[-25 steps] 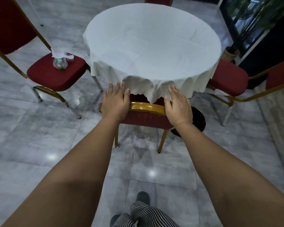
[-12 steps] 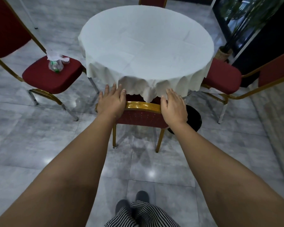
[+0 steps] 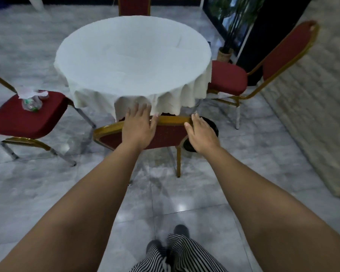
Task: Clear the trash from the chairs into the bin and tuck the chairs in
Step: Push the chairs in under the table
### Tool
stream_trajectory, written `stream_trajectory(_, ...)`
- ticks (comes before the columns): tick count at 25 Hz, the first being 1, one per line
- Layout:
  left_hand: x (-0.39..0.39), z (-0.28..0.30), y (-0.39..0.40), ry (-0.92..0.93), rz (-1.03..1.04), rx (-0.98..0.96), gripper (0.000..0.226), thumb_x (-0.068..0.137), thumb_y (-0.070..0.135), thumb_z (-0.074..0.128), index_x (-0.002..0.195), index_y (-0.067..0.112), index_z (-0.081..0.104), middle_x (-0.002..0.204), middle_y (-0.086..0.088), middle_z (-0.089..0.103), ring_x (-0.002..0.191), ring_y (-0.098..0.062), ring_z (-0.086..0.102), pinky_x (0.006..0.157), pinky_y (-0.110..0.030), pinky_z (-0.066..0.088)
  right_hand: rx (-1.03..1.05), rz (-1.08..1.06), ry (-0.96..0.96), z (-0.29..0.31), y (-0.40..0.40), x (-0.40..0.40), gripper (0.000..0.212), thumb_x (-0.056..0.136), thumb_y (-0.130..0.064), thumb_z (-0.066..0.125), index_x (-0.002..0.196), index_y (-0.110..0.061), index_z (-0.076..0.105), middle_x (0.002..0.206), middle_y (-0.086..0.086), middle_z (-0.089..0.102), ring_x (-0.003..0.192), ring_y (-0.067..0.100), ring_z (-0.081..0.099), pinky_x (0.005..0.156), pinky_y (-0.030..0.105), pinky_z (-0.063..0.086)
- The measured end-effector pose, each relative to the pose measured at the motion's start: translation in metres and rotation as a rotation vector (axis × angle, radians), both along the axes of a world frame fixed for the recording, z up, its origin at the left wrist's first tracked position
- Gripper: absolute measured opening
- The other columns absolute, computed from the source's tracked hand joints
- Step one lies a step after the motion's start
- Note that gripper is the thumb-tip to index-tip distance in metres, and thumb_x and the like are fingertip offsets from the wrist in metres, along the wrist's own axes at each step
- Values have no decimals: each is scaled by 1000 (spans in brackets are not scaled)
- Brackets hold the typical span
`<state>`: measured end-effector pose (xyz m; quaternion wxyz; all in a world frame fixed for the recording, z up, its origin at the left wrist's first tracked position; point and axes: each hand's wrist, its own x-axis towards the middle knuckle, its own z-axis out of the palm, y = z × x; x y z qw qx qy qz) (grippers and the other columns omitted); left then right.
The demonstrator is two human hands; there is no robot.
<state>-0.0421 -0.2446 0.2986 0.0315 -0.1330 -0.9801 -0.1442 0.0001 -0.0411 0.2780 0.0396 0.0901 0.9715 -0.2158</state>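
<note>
A red chair with a gold frame (image 3: 165, 134) stands pushed under the round table with a white cloth (image 3: 133, 59); only its backrest shows. My left hand (image 3: 138, 125) lies flat on the backrest top with straight fingers. My right hand (image 3: 201, 134) hovers open at the backrest's right end, fingers straight. On the left, a second red chair (image 3: 14, 120) is pulled out, carrying a crumpled plastic bottle (image 3: 31, 103) and white tissue (image 3: 30, 92). A black round bin (image 3: 211, 126) sits partly hidden behind my right hand.
A third red chair (image 3: 230, 79) stands pulled out at the right, its tall back (image 3: 289, 50) near a pale wall. A fourth chair back (image 3: 134, 6) shows behind the table. A potted plant (image 3: 225, 54) stands at the back right. Glossy grey tiles cover the floor.
The view has shifted right and back. My right hand has come off the backrest top to its right end. My left hand has slid toward the backrest's middle.
</note>
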Motion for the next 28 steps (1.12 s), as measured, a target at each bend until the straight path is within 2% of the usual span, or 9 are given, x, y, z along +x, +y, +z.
stream_trajectory(4,11,0,53,24,-160,-173,63,103,49,15,155,15,25,162,-4,24,152,-21,11,123,-43,-1,-5,-95,-40,-2,48,30,63,105,-48,24,158,-14,19,166,4,15,152,22,16,121,39,17)
stream_trajectory(11,12,-22,173,-199,-332,-240,63,104,48,15,156,13,17,164,-6,16,152,-22,6,124,-40,4,17,-278,-77,-7,165,73,63,105,-46,29,156,-10,21,164,10,21,150,27,22,120,39,20)
stream_trajectory(17,-5,-35,306,-298,-451,-264,61,104,45,22,154,10,24,162,-8,22,151,-25,14,123,-42,9,59,-352,-119,-12,293,78,65,103,-46,35,155,-10,23,164,11,22,148,29,25,120,41,24)
stream_trajectory(23,-23,-37,431,-309,-448,-223,56,104,42,29,147,7,37,151,-14,42,140,-30,36,119,-40,21,54,-397,-122,-11,413,70,66,102,-46,40,155,-10,25,161,11,28,146,29,29,118,41,27)
stream_trajectory(28,-67,-37,523,-317,-441,-150,57,102,40,35,149,7,32,150,-17,41,140,-33,35,116,-44,27,49,-418,-99,-12,494,29,65,102,-45,41,154,-10,26,162,11,28,147,29,28,118,40,26)
